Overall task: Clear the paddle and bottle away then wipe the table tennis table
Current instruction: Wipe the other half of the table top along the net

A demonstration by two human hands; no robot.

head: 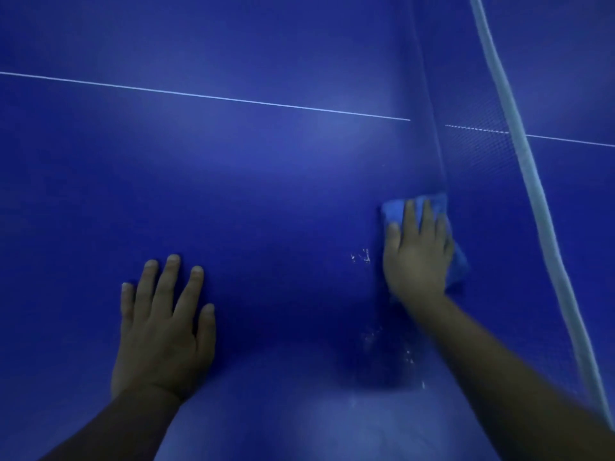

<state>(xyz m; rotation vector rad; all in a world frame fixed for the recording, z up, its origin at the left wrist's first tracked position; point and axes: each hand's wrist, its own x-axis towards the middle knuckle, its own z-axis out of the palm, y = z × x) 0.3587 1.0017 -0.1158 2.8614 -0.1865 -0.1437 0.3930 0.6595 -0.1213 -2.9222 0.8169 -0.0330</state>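
While our left hand lies flat with fingers spread on the blue table, our right hand presses a blue cloth flat-fingered against it, right beside the net. White specks sit just left of the cloth.

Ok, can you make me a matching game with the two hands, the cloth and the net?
Things:
1. left hand
2. right hand
3. cloth
4. net

Where or how:
A. stands at the right, topped by a white band
B. flat on the bare blue table, fingers spread
C. light blue, under a palm
D. presses down on something, close to the net

Pairs: 1-B, 2-D, 3-C, 4-A
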